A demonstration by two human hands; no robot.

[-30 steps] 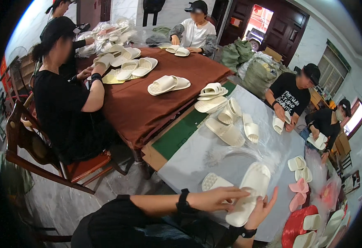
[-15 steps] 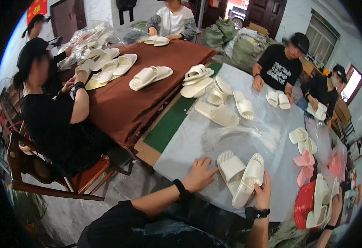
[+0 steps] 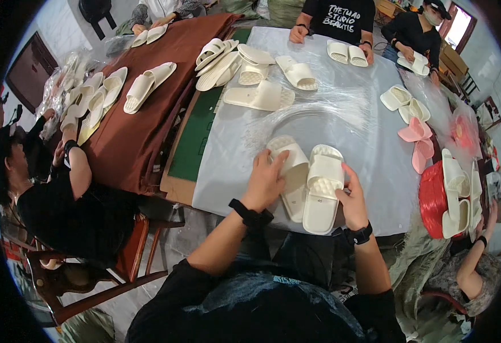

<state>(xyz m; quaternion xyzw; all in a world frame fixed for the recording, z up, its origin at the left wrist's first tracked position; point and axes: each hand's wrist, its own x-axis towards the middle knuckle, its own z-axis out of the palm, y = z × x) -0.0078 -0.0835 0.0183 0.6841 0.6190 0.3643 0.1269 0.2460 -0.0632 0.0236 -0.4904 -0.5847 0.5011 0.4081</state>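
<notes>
Two cream slippers stand side by side on the grey counter (image 3: 233, 171), near its edge, heel ends toward the person; the left hand (image 3: 266, 182) lies over the outer side of the left slipper (image 3: 294, 167), touching it, fingers apart; the right hand (image 3: 354, 200) is at the outer edge of the right slipper (image 3: 321, 215), thumb and forefinger apart; whether either hand grips, I cannot tell.

Just beyond lies a sheaf of clear plastic (image 3: 333, 114); behind it are a loose slipper (image 3: 256, 96), another (image 3: 297, 74) angled to its right, and a pair (image 3: 347, 54) before a co-worker in a black shirt (image 3: 342, 20); along the right side lie pink slippers (image 3: 416, 143) and a red bundle (image 3: 431, 200); to the left, a brown cloth (image 3: 147, 134) bears more cream slippers (image 3: 149, 87); beside it sits a person in black (image 3: 70, 220).
</notes>
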